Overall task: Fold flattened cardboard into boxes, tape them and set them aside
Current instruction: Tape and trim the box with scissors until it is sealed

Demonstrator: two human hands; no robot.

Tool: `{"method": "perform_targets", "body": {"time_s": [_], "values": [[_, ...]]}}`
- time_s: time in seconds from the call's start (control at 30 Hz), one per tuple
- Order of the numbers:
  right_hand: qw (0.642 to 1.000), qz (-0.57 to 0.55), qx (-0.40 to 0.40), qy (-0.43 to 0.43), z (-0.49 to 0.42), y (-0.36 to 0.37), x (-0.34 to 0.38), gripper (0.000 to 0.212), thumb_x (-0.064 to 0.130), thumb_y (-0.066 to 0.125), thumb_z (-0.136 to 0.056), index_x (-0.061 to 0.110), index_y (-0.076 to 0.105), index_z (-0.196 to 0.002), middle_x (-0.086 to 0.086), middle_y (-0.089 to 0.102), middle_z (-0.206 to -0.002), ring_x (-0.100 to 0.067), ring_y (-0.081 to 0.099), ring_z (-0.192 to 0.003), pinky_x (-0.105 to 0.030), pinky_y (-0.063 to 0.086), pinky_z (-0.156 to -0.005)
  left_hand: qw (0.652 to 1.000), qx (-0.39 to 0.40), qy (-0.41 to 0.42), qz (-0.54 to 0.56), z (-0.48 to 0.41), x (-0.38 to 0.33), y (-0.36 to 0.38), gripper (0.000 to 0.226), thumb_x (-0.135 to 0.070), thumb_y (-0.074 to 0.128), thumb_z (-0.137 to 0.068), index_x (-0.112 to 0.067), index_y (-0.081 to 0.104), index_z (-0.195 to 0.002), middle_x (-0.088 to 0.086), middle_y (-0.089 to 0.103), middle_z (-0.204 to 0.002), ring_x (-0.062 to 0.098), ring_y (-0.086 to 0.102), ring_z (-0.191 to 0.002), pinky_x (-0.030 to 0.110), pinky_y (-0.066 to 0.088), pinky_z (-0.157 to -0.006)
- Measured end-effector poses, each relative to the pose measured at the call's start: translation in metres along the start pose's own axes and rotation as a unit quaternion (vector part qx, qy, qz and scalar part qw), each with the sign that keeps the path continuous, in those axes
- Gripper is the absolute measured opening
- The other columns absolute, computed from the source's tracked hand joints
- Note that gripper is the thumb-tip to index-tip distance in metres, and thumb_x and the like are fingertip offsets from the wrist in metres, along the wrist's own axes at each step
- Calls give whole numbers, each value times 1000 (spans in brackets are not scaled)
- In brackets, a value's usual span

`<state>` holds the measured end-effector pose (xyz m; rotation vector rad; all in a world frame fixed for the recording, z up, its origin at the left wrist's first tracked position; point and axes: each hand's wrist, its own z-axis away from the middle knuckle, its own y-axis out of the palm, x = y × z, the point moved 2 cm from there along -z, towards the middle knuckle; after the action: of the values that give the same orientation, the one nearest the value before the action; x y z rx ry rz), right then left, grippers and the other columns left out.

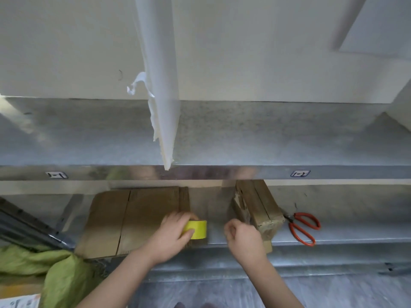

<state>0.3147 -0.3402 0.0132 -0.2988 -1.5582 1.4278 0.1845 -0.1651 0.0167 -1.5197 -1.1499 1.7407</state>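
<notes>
Left hand (175, 235) grips a round yellow tape roll (196, 229) by flat cardboard (124, 218); right hand (243, 237) curled, contents unclear.

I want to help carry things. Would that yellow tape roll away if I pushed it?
Probably, if set on edge: the yellow tape roll is round and the metal shelf looks smooth. It is likely light, since the left hand alone holds it, and stiff, keeping its ring shape.

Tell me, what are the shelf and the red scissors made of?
The shelf looks like metal: grey, shiny, speckled, maybe galvanised steel. The scissors have smooth red handles, likely plastic or a coating, and small dark blades, probably metal.
</notes>
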Motion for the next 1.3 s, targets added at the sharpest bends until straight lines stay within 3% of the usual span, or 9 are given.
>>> {"method": "perform_targets", "body": {"time_s": [0.1,0.27,0.43,0.53,0.7,0.8,0.93,1.1,1.3], "values": [[999,-19,20,42,14,-22,-6,30,32,61,-90,26,59,-120,0,71,-98,-20,64,-101,-28,46,-85,999,-12,34,-22,5,-15,-6,56,-64,38,-84,-31,39,-129,-10,45,-118,9,36,-107,23,24,-91],[998,-51,20,32,33,-73,-22,14,40,67,-87,33,61,-76,14,57,-64,-2,53,-68,-17,38,-60,998,-44,32,6,3,-48,-15,59,-70,51,-76,-32,48,-121,-18,46,-111,4,40,-104,18,26,-90],[997,-78,-14,-2,37,-116,-64,19,40,70,-84,31,62,-70,17,68,-78,-2,61,-82,-28,50,-76,994,-87,42,-42,-5,-86,-7,60,-71,57,-72,-30,56,-116,-13,63,-107,8,52,-97,20,36,-88],[989,-144,9,-19,38,-132,-86,20,32,73,-83,31,62,-66,16,66,-68,1,59,-70,-24,47,-68,991,-85,-7,-101,-16,-103,1,63,-74,54,-68,-29,60,-113,-8,67,-103,17,57,-93,28,41,-84],[987,-156,21,-39,26,-152,-124,17,28,72,-84,26,63,-69,7,65,-65,-4,57,-63,-14,42,-62,994,-26,-93,52,-22,-137,17,56,-61,75,-66,-37,49,-110,-12,58,-108,6,50,-97,13,35,-79],[985,-166,25,-44,11,-166,-143,14,24,72,-84,24,66,-71,8,66,-64,-5,58,-65,-10,39,-62,995,25,-81,58,-19,-155,27,49,-53,68,-80,-36,43,-117,-13,52,-117,3,46,-105,5,30,-84],[972,-206,106,-36,-3,-173,-151,11,23,73,-84,18,72,-75,3,71,-67,0,58,-60,-15,42,-64,995,-7,-88,36,-16,-165,20,62,-66,57,-76,-31,49,-128,-14,53,-124,5,47,-117,-1,22,-91],[939,-306,157,-19,-11,-173,-152,12,22,75,-82,17,73,-71,6,66,-64,-8,59,-67,-26,48,-74,978,-66,-195,-28,-27,-150,9,58,-54,73,-73,-29,44,-117,0,58,-108,19,53,-101,26,35,-78],[960,-237,148,1,-28,-159,-162,10,28,71,-85,25,69,-76,8,71,-80,-13,66,-85,-35,52,-86,982,-33,-186,-4,-39,-135,21,58,-62,74,-58,-31,57,-104,-10,54,-105,10,53,-100,24,40,-84]]}}
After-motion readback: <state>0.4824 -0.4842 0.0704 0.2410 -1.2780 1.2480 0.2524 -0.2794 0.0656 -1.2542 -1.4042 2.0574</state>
